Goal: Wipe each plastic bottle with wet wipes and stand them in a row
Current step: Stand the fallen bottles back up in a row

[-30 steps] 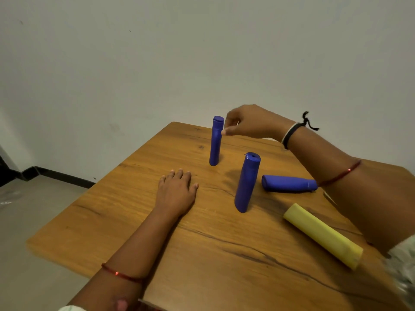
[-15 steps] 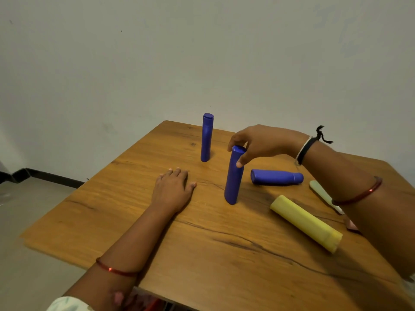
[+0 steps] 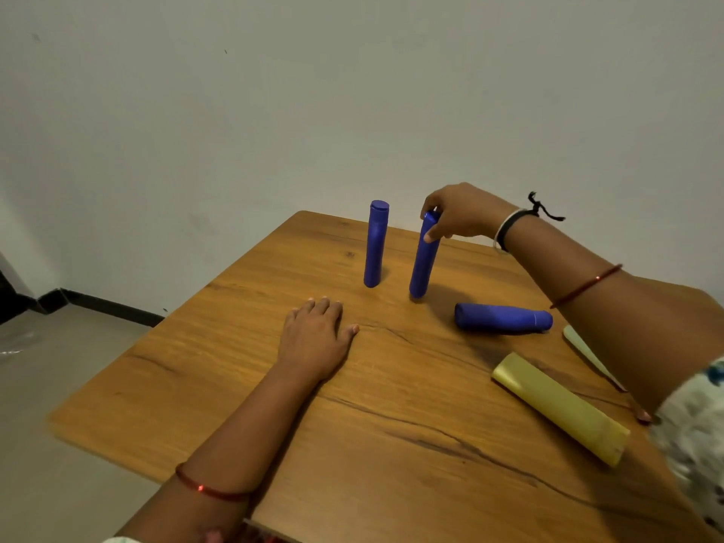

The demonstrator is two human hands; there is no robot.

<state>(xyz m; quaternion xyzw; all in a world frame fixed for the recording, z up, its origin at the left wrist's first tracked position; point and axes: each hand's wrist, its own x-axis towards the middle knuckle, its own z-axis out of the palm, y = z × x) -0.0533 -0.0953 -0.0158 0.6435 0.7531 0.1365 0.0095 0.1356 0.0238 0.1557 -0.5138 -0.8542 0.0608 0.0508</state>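
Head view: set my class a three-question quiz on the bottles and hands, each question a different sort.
1. True or false: the yellow bottle stands upright.
2. How many blue bottles lie on the table?
3. The right hand grips: A) the second upright blue bottle's top, B) the far upright blue bottle, C) nothing.

Key: 1 false, it lies flat. 2 one, the lying blue bottle. 3 A; the left hand rests flat.
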